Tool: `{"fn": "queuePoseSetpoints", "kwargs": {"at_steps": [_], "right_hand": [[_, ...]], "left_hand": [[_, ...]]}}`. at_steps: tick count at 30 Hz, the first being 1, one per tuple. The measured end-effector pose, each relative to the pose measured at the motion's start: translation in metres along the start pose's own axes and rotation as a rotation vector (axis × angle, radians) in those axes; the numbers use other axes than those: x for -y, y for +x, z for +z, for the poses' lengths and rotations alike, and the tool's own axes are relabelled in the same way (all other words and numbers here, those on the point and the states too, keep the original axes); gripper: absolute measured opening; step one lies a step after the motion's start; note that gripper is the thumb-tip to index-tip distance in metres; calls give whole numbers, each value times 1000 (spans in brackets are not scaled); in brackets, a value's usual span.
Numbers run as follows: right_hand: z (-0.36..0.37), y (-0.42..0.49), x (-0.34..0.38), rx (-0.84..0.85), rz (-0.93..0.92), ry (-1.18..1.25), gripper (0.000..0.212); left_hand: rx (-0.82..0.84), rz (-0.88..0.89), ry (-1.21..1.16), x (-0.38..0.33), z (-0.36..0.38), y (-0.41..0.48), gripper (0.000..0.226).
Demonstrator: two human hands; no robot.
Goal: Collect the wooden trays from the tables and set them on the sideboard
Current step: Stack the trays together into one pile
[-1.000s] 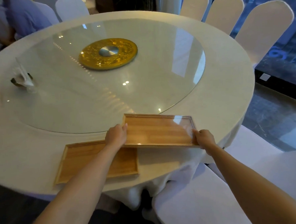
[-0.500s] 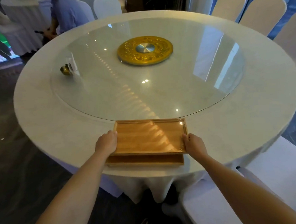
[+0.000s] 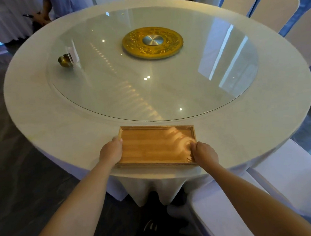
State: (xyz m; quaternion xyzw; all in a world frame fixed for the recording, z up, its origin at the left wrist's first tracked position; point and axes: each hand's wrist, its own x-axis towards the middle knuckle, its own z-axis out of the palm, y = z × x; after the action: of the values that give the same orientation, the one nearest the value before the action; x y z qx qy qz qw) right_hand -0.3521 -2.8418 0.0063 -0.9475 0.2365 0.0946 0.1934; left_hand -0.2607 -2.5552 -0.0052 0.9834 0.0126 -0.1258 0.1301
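A rectangular wooden tray (image 3: 152,147) lies at the near edge of the round white-clothed table (image 3: 61,126). It sits squarely on a second wooden tray, of which only a thin edge (image 3: 153,165) shows below. My left hand (image 3: 110,152) grips the stack's left short side. On the right short side near the front corner, my right hand (image 3: 204,153) is closed on the tray.
A glass turntable (image 3: 194,90) with a gold centre disc (image 3: 152,42) fills the table's middle. A small brass holder (image 3: 64,59) stands at its left. White-covered chairs stand at the right (image 3: 280,183) and back right (image 3: 275,8). A person (image 3: 43,13) stands at the far left.
The upper tray slid left and then toward me until it lined up on top of the lower one. My view shifted left with it.
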Motion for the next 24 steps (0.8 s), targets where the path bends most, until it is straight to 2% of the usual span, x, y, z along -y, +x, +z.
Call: {"fn": "queuePoseSetpoints", "kwargs": {"at_steps": [4,9,12,15,19,24], "right_hand": [[1,-3,-1,12,12,-13,47],[4,-3,-1,39,76,187,46],[4,-2,0,100,133,364,51],[6,-3,2,157,195,368,57],[5,-6,4,178,269,458,62],[5,-3,7,209,324,505,62]], "left_hand": [[32,2,-1,1,-1,2,48],[95,-16,-22,8,-3,6,51],[153,-65,-176,10,-3,10,56],[231,-133,-403,8,1,9,61],[285,-320,-793,5,3,6,62],[279,-338,-829,5,6,5,62]]}}
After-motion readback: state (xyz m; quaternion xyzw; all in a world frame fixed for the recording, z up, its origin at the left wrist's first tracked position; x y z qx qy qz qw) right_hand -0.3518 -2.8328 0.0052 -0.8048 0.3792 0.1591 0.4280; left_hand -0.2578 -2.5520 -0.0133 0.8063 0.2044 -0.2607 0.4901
